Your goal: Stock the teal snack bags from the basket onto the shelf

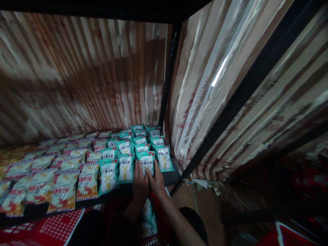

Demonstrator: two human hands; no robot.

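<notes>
Lower centre: pinching a teal-and-white plastic snack bag (147,159) between fingers of left hand (139,181) and right hand (156,181); probably light, crushable; best held by side edges.

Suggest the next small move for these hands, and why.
Probably ease the left hand and right hand off the teal bag between them: it appears roughly in line with the neighboring teal bags at the front of the shelf, though its base is hidden.
</notes>
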